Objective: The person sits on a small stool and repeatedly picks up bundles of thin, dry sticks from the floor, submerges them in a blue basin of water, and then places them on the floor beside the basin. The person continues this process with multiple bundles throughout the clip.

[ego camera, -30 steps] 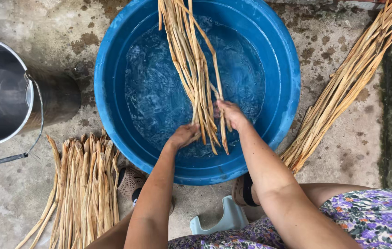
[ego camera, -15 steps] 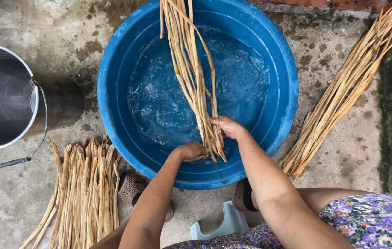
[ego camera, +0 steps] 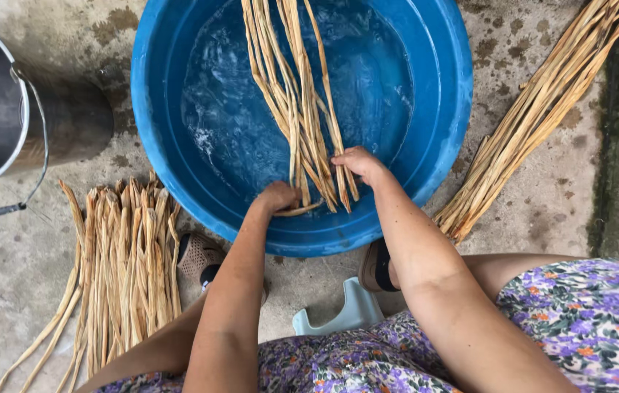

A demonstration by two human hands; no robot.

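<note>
Both hands grip a bundle of tan reed strips (ego camera: 302,124) at its near end: left hand (ego camera: 277,198) closed on it, right hand (ego camera: 355,163) clamped just beside. The strips lie across the water in the blue basin (ego camera: 440,145). Left of the grip lies a loose reed pile (ego camera: 124,269) and a metal bucket (ego camera: 4,109); right, another reed sheaf (ego camera: 535,116).
</note>
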